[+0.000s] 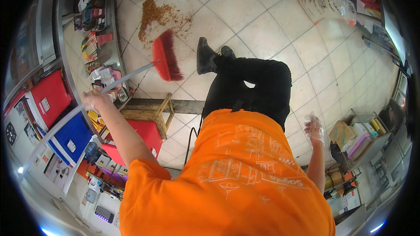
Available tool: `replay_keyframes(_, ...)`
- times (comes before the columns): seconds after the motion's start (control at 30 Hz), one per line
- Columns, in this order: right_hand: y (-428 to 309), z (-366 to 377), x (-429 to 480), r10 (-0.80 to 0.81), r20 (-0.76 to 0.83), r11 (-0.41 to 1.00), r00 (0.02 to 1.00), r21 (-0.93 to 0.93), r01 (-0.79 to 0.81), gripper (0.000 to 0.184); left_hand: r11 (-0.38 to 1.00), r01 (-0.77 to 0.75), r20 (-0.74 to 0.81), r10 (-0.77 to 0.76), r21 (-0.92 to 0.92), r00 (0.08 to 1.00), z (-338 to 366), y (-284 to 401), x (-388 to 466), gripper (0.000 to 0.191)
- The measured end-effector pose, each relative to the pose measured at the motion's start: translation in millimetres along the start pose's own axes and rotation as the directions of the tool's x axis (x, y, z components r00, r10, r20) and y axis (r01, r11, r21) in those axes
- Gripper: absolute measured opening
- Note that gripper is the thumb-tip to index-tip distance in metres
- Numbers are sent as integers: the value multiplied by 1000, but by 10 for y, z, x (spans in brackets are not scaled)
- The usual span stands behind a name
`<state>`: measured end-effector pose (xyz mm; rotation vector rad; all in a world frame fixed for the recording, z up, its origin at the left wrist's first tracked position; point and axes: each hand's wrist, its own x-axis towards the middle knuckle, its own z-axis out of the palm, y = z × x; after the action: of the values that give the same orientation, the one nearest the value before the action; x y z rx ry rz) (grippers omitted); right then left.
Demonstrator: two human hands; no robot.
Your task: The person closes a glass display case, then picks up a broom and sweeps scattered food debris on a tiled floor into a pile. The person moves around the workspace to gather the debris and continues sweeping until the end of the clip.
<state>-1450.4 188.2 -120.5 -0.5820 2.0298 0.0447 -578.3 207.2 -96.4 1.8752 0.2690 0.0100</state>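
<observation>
My left hand [96, 100], in a clear plastic glove, grips the pale grey handle of a broom [162, 57]. The red broom head has dark red bristles. It is over the tiled floor [249, 16], left of my black shoes [206, 57]; whether the bristles touch the tiles is not clear. Beyond the broom head lies a heap of brown crumbly debris [151, 13], with loose crumbs scattered to its right and a whitish patch at its lower edge. My right hand [314, 127], also gloved, hangs at my side with loosely bent fingers and nothing visible in it.
A metal shelf [115, 39] with packets and boxes runs along the left. Nearer me are a wooden stool [144, 114] and a red box [142, 141]. A printed sack [323, 5] lies at the upper right. A cart [367, 147] with cardboard stands at the right.
</observation>
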Motion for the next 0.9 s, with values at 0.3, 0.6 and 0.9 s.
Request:
replay_keyframes(0.3,501,85,100,86,49,996,995,-41,-84,47,962,-236,227,201,140,953,319,-1007,-1416,24)
replay_keyframes(0.6,302,236,196,17,53,989,998,145,-24,48,961,168,37,-163,-222,986,310,166,-654,15)
replay_keyframes(0.9,533,340,177,112,57,981,992,154,-120,48,981,-21,285,-36,194,958,769,-614,-1882,34)
